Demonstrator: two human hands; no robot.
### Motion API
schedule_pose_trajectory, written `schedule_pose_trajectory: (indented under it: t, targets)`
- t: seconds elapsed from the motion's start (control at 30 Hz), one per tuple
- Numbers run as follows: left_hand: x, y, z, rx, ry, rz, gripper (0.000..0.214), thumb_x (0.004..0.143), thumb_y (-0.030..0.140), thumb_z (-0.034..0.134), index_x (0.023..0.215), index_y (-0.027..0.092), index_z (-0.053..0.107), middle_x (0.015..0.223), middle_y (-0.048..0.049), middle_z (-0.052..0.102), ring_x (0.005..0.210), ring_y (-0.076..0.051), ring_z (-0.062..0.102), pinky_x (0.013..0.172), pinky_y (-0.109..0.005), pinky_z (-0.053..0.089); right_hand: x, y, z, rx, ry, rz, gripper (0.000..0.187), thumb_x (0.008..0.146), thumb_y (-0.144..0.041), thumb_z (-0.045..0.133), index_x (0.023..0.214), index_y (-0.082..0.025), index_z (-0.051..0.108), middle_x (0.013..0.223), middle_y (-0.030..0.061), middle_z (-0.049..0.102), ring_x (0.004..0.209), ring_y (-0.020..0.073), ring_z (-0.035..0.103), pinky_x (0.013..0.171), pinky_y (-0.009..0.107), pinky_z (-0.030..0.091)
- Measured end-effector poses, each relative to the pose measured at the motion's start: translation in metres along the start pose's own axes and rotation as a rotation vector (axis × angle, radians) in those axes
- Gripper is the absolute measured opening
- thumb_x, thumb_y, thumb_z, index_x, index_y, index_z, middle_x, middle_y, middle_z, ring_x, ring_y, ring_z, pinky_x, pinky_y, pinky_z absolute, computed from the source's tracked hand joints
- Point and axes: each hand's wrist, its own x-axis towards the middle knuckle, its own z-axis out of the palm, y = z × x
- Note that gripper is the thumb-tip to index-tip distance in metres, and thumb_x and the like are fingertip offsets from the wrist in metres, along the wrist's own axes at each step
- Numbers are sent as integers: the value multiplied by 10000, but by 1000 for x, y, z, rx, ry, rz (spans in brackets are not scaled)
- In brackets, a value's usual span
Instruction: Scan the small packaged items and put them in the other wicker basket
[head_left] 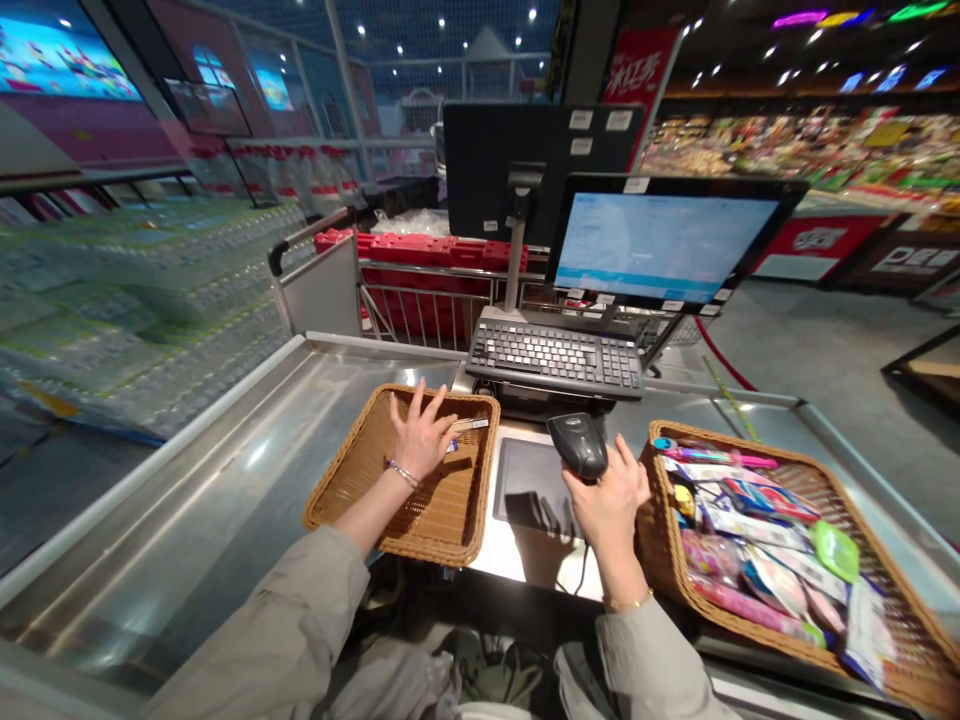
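Note:
My left hand (pixel 421 437) is over the left wicker basket (pixel 352 455), fingers spread apart. Beside its thumb, inside the basket, is a slim pale item (pixel 470 425), with a small blue piece of packaging (pixel 452 446) just below; whether the thumb touches them I cannot tell. My right hand (pixel 611 490) grips a black handheld barcode scanner (pixel 579 446) above the counter's grey pad (pixel 517 470). To the right, another wicker basket (pixel 660 520) holds several packaged goods, among them a green-lidded box (pixel 835 550) and a pink tube-shaped pack (pixel 754 605).
A keyboard (pixel 555 352) stands behind the scanner, below a lit screen (pixel 664 245) and a dark monitor back (pixel 517 150). The metal counter (pixel 247 470) has a raised rim. Behind it is a shopping cart (pixel 427 300); stacked bottle packs (pixel 150 310) are at left.

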Motion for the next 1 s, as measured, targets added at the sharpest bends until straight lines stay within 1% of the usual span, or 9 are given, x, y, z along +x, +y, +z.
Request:
schedule_pose_trajectory:
  t: [0.13, 0.23, 0.43, 0.5, 0.6, 0.7, 0.9, 1.0]
  targets:
    - [11, 20, -4, -49, 61, 10, 260, 890, 438, 609, 1086, 330, 741, 1543, -22, 417, 1488, -409, 158, 1106, -773, -10, -1, -1, -2, -27, -23, -42, 290, 736, -382, 589, 966, -216, 649, 1175, 113, 671, 1331, 332, 432, 1106, 616, 169]
    - [21, 36, -7, -85, 97, 12, 260, 891, 439, 605, 1086, 333, 739, 1542, -19, 417, 1487, -410, 161, 1104, -775, -15, -2, -2, -4, -41, -37, -62, 286, 729, -364, 604, 976, -231, 658, 1162, 96, 678, 1341, 332, 418, 1097, 632, 165]
    - [39, 64, -8, -134, 88, 7, 291, 920, 459, 542, 1113, 337, 723, 1576, 4, 357, 1507, -397, 58, 1103, -772, -56, -2, -4, -13, -60, -40, -66, 193, 727, -355, 622, 876, -239, 663, 1170, 79, 682, 1352, 328, 403, 1096, 639, 147]
    - [44, 71, -7, -154, 107, 17, 296, 918, 465, 546, 1119, 337, 721, 1583, 7, 342, 1506, -400, 56, 1102, -772, -54, -1, -2, -16, -67, -37, -68, 183, 729, -351, 625, 867, -238, 665, 1168, 77, 684, 1355, 329, 397, 1095, 640, 147]
    - [50, 80, -5, -176, 146, 27, 288, 905, 470, 570, 1110, 338, 724, 1584, 7, 340, 1505, -400, 62, 1105, -770, -51, 0, -1, -22, -82, -43, -85, 182, 728, -342, 638, 873, -237, 672, 1167, 71, 686, 1356, 328, 398, 1104, 631, 140]
    - [54, 86, -4, -184, 155, 41, 277, 902, 470, 575, 1098, 343, 725, 1580, 10, 349, 1508, -390, 51, 1108, -764, -56, 0, -1, -28, -99, -45, -100, 203, 719, -326, 652, 901, -240, 683, 1165, 63, 689, 1351, 331, 408, 1114, 620, 140]
    - [60, 95, -5, -220, 222, 76, 247, 889, 452, 604, 1060, 337, 739, 1554, -4, 397, 1498, -399, 122, 1107, -767, -37, -1, -1, -37, -124, -45, -112, 217, 730, -306, 644, 934, -245, 688, 1172, 62, 689, 1358, 335, 400, 1108, 620, 166]
    - [61, 98, -4, -224, 226, 87, 244, 888, 444, 606, 1059, 334, 740, 1557, -4, 392, 1497, -401, 126, 1109, -764, -41, -2, 0, -38, -135, -55, -114, 238, 734, -299, 639, 962, -250, 683, 1174, 59, 687, 1357, 328, 401, 1108, 616, 168]
